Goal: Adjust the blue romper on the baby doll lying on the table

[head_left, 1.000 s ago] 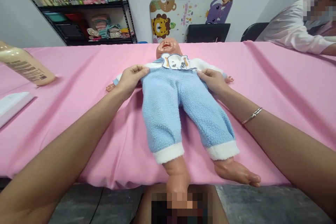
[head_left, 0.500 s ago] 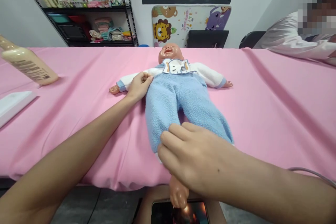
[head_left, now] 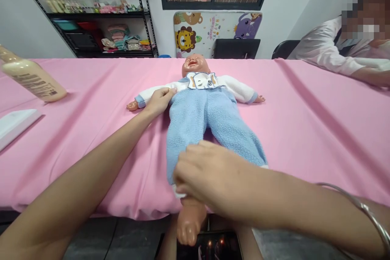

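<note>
A baby doll (head_left: 195, 66) lies on its back on the pink-covered table, head away from me and arms spread out. It wears a white top with an animal-face bib and fluffy blue trousers (head_left: 187, 120). My left hand (head_left: 161, 99) is closed at the doll's waist, pinching the clothing at the side. My right hand (head_left: 207, 168) is closed over the lower trouser leg, near its white cuff; its fingertips are partly hidden. Below it, the doll's bare foot (head_left: 191, 225) sticks out past the table's front edge. The other foot is hidden behind my right forearm.
A beige pump bottle (head_left: 35, 79) and a white flat box (head_left: 18, 126) are at the left on the pink cover (head_left: 304, 138). Another person (head_left: 326, 48) sits at the far right. A phone (head_left: 210, 245) rests on my lap. Behind stands a black shelf (head_left: 100, 15).
My right hand has shifted left, and the doll's foot has swung left and shows more. My left hand stays at the waist. The view has tilted slightly.
</note>
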`<state>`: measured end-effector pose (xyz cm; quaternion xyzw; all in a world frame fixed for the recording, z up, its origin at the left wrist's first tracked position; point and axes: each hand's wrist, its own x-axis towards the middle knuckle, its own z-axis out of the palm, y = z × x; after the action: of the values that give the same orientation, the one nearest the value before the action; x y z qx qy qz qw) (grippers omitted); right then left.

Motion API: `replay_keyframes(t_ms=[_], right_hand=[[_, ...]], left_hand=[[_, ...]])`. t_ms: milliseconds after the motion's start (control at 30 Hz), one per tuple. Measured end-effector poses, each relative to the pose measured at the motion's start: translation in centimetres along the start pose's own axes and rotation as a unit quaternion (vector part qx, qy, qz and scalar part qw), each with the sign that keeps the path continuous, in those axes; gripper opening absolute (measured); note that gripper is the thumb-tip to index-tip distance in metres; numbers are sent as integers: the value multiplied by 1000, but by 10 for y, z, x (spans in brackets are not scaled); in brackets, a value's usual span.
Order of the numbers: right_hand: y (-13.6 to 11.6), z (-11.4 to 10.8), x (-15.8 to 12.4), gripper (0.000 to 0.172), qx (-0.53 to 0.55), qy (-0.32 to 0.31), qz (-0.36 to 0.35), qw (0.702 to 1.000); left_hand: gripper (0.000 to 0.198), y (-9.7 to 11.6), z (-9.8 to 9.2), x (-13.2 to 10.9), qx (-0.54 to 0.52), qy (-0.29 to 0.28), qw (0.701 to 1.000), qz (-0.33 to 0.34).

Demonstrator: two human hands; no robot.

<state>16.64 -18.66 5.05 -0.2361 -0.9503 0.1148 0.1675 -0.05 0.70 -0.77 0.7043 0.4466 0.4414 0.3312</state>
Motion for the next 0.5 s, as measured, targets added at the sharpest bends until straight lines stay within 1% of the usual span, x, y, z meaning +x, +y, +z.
replay_keyframes(t_ms=[33, 67, 133, 200, 233, 267, 333, 400, 467, 500], right_hand=[[10, -8, 4, 18, 34, 3, 33, 999], [23, -16, 8, 18, 52, 29, 70, 996], [58, -28, 14, 17, 32, 126, 122, 984], [99, -32, 16, 27, -11, 209, 173, 962], [119, -30, 16, 35, -25, 221, 199, 955], [137, -26, 15, 42, -29, 217, 222, 950], [164, -13, 11, 50, -20, 191, 248, 949], [178, 1, 7, 54, -11, 182, 252, 950], [182, 9, 4, 56, -11, 187, 244, 952], [182, 12, 3, 56, -13, 190, 239, 952]], left_hand=[[38, 3, 1, 1, -33, 14, 999, -12], [38, 6, 2, 1, -66, 34, 997, -23], [38, 11, 3, 2, -112, 81, 990, -39], [37, 14, 2, 2, -99, 113, 988, -37], [38, 14, 1, 1, -65, 118, 991, -26], [39, 12, -1, 0, -13, 110, 994, -12], [38, 8, -5, 0, 115, 66, 991, 20], [26, 4, -8, 4, 216, 35, 974, 60], [8, 5, -7, 14, 263, 36, 958, 110], [9, 8, -4, 21, 273, 38, 952, 135]])
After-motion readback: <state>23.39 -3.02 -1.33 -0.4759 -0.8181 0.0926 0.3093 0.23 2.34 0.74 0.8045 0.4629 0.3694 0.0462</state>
